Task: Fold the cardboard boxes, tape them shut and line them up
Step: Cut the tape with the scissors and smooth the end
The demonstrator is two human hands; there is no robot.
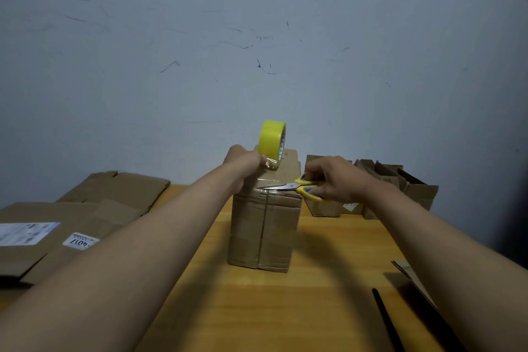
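While my left hand (248,160) grips the yellow tape roll (272,143) and my right hand (333,179) grips the yellow-handled scissors (297,186) over the tall brown cardboard box (264,226), slack tape could crumple instead of cutting.

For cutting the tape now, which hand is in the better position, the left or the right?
The right hand: it already grips the yellow scissors, blades pointing toward the tape stretched over the box. The left hand is busy holding the tape roll up.

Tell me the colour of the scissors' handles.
Yellow with grey inner grips, on the scissors; the head view shows them.
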